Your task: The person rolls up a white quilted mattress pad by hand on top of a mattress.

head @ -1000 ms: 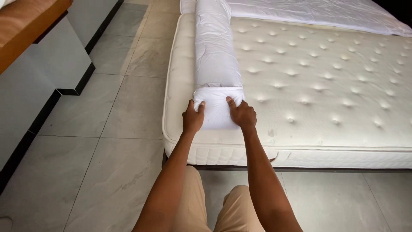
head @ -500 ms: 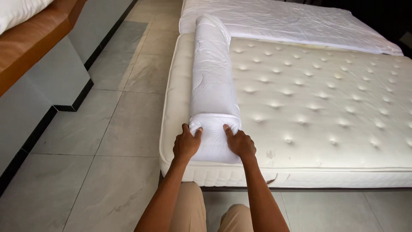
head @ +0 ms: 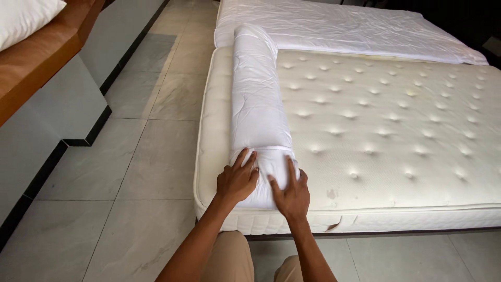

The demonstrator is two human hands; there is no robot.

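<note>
Both my left hand [head: 237, 180] and right hand [head: 290, 194] press flat, fingers spread, on the near end of one long white rolled duvet [head: 257, 104]. It lies along the left edge of one cream tufted mattress [head: 376, 130]; one white sheet [head: 334, 26] covers the far end.

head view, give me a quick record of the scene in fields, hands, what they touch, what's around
left hand: left hand flat on the near end of the rolled white quilt
right hand: right hand flat on the same end, beside the left
quilt: long roll along the left edge of the tufted mattress
far end: spread white sheet
floor: grey floor tiles
left side: wooden ledge with a white pillow
</note>
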